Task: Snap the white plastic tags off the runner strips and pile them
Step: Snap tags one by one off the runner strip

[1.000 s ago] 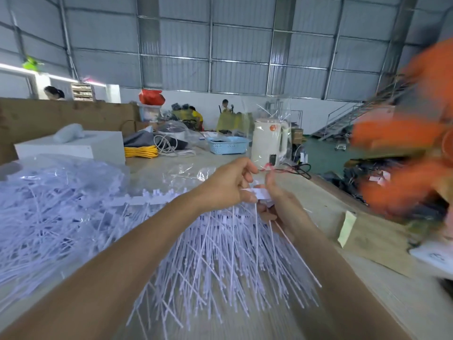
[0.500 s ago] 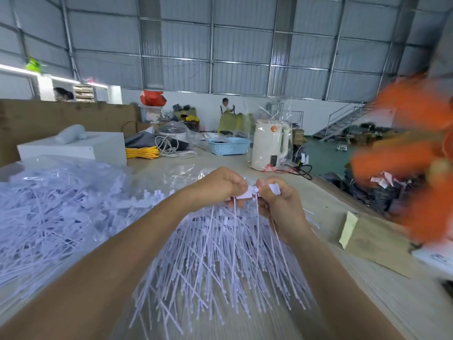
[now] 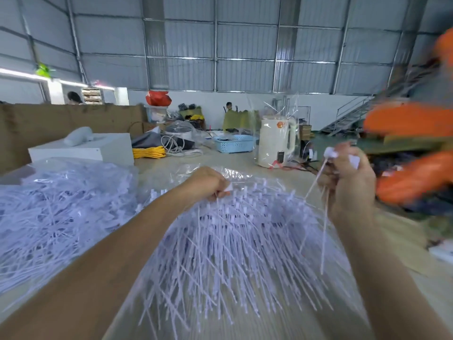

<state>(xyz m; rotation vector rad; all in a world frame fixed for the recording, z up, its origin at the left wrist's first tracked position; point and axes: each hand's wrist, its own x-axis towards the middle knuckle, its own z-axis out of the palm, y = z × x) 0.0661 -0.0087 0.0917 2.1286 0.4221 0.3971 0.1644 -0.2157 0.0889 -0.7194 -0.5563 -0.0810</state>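
Tabletop (image 3: 245, 160): left hand (image 3: 206, 184) gripping runner strip (image 3: 228, 190), right hand (image 3: 348, 177) pinching freed tags (image 3: 329, 152).

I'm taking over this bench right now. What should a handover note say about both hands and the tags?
Left hand: grips the runner strip atop the fanned tags.
Right hand: raised, pinching snapped-off tags whose tails hang down.
Loose pile: left, on the table.
Done: many tags are piled.
Left: drop the held tags on the pile and keep snapping off the remaining ones.
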